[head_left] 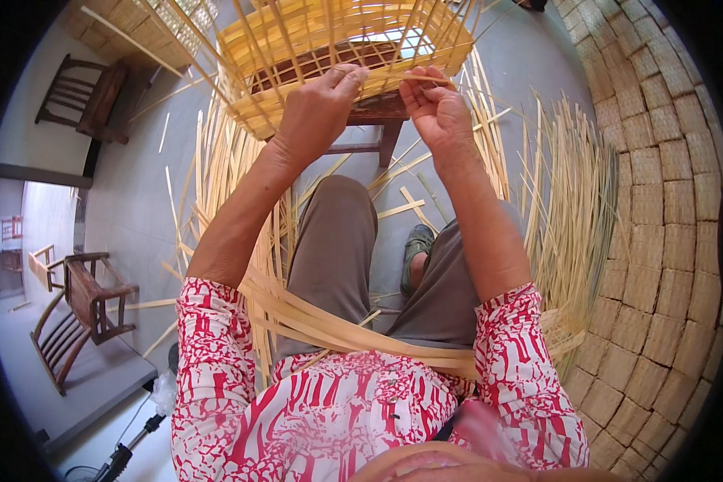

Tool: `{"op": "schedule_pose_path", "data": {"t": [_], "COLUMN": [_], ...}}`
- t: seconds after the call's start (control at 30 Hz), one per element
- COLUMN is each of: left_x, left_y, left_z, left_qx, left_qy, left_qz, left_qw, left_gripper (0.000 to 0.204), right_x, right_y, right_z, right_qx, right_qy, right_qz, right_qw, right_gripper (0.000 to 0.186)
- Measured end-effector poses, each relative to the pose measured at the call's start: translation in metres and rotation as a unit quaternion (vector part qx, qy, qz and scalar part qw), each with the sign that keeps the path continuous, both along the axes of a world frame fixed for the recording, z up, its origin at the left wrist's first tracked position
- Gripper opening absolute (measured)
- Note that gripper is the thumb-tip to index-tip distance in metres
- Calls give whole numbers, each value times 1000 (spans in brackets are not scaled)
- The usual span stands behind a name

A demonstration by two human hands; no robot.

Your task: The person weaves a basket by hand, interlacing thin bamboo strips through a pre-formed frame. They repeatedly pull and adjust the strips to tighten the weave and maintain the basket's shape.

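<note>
A partly woven basket (451, 55) of yellow bamboo stands in front of me, its openwork base showing and long stakes rising from it. At its near side, my left hand (321, 108) is closed, fingers pinched together on a bamboo strip. To the right, my right hand (440, 111) is turned palm up and pinches a thin bamboo strip (430, 79) between thumb and fingers. The fingertips of the left hand are partly hidden by the hand itself. A dark wooden stool (390, 136) shows below the basket, between my two hands.
Long loose strips (566, 201) lie in a heap on the right, with more across my lap (345, 325) and around the stool. Stacked woven pieces (651, 201) line the right side. Wooden chairs (96, 293) stand to the left.
</note>
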State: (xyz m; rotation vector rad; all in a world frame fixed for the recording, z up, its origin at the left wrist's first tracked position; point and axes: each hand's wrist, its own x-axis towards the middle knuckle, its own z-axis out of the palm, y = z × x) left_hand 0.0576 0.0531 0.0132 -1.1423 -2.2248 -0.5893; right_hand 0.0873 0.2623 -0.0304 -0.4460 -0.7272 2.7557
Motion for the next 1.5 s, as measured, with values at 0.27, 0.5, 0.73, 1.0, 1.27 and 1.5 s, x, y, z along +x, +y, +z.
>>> {"op": "schedule_pose_path", "data": {"t": [0.27, 0.5, 0.73, 1.0, 1.27, 1.5], "left_x": [-18, -32, -37, -36, -24, 22], "left_y": [-2, -4, 1, 29, 19, -27], "left_z": [10, 13, 4, -9, -11, -2], "left_qx": [112, 188, 232, 232, 60, 255], "left_qy": [-159, -283, -298, -215, -36, -79], "left_qz": [-49, -144, -163, 23, 89, 60], "left_qw": [980, 929, 911, 948, 994, 962], "left_gripper": [7, 12, 11, 11, 36, 35], "right_x": [-7, -11, -14, 14, 20, 11], "right_y": [-9, -20, -22, -46, -30, 29], "right_z": [-11, 36, 43, 40, 22, -2], "right_qx": [-91, 218, 457, 156, 305, 20], "right_qy": [32, 171, 186, 51, 17, -83], "right_qz": [119, 199, 44, -3, 16, -2], "right_qw": [988, 940, 869, 986, 952, 996], "right_gripper": [15, 41, 23, 19, 17, 30]}}
